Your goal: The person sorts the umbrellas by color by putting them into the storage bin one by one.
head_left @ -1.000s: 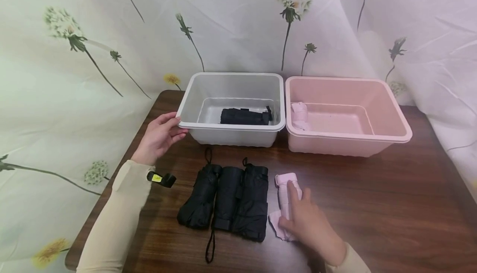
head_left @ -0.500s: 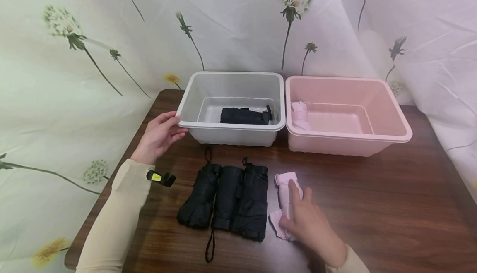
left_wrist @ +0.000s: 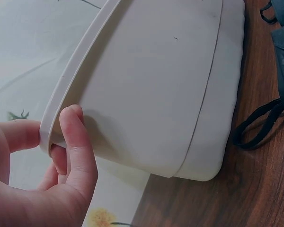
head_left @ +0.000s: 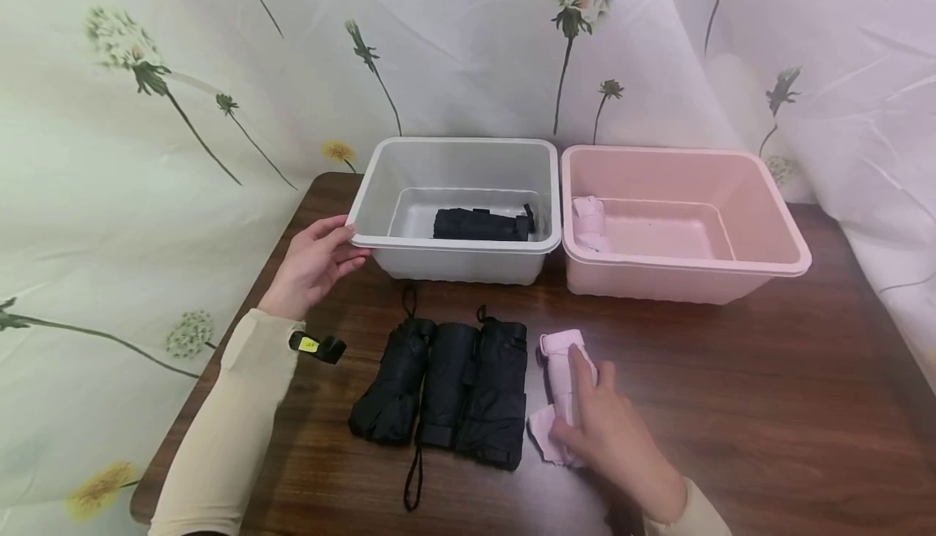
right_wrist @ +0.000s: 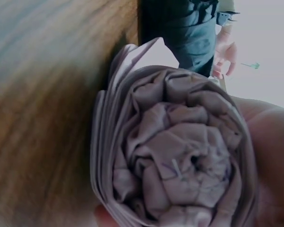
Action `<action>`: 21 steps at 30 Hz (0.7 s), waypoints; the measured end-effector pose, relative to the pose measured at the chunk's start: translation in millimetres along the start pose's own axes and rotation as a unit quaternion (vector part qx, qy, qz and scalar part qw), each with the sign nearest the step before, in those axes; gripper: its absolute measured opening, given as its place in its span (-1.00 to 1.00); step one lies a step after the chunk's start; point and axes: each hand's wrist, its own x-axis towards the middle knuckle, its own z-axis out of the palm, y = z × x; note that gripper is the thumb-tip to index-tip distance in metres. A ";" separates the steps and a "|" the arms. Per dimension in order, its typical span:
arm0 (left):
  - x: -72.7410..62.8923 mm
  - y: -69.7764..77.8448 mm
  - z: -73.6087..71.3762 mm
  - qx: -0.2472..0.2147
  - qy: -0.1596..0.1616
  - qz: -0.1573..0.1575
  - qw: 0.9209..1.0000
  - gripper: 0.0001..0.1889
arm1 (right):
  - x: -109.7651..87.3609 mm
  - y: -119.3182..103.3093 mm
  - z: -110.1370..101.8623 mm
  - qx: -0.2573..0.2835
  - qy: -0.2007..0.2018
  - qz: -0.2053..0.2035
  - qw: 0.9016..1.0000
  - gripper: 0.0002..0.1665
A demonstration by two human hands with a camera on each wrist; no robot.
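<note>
My left hand (head_left: 313, 266) pinches the left front corner of a light grey plastic bin (head_left: 468, 264). In the left wrist view the thumb and fingers (left_wrist: 78, 146) sit on either side of its rim. A folded black umbrella (head_left: 479, 225) lies inside that bin. My right hand (head_left: 621, 434) grips a folded pink umbrella (head_left: 561, 373) lying on the table, its strap end pointing away from me. The right wrist view shows the rolled fabric end close up, with the palm against one side and a fingertip at the lower edge.
Three folded black umbrellas (head_left: 448, 386) lie side by side left of the pink one. Beside the grey bin stands a pink bin (head_left: 680, 283) holding another pink umbrella (head_left: 588, 223). A flowered cloth (head_left: 468, 49) hangs behind the brown wooden table (head_left: 790, 406).
The view has shifted slightly. The right hand and the pink umbrella under it have edged a little away from me; the left hand stays on the grey bin's rim.
</note>
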 end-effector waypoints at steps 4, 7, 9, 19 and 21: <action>-0.3 1.1 0.2 -0.001 -0.001 0.001 1.000 -0.45 | 0.8 0.4 -5.3 0.001 0.014 -0.009 1.000 0.13; -0.8 2.1 0.9 -0.001 0.000 0.001 1.000 -0.45 | 1.4 0.6 -9.0 0.001 0.023 -0.013 1.000 0.13; -1.2 2.2 1.3 0.001 0.001 0.001 1.000 -0.45 | 1.6 0.3 -11.9 0.000 0.025 -0.012 1.000 0.13; -2.3 2.2 1.8 0.001 0.000 0.000 1.000 -0.43 | 0.6 -4.6 -34.9 0.001 0.057 -0.015 0.998 0.13; -2.2 2.1 2.1 0.002 0.001 0.000 1.000 -0.43 | 0.4 -5.0 -37.6 0.003 0.064 -0.017 0.998 0.12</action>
